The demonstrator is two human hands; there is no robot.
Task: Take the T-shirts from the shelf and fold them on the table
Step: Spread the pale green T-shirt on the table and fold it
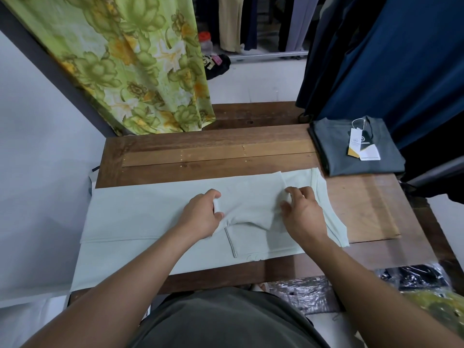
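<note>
Folding the sleeve inward is the step judged to be in hand, and the pale green T-shirt (155, 217) is laid flat across the wooden table (371, 209), its hem end running off the table's left edge and its collar lying to the right. The sleeve flap near the middle of the shirt is pinched by the left hand (203, 217), whose fingers are curled round a fold of the cloth. The fabric beside the collar is gripped by the right hand (303, 212), with thumb and fingers closed on a small bunch of it.

For a clean fold, the sleeve should be drawn over so that its edge is kept in line with the long side fold already made along the body. The cloth should be held taut between the two hands while it is laid down, so that the puckers seen under the right hand are smoothed out, not trapped. Afterwards the flap should be pressed flat.

A grey folded T-shirt (356, 156) with paper tags (359, 144) is seen at the far right of the table, well apart from the work.
</note>
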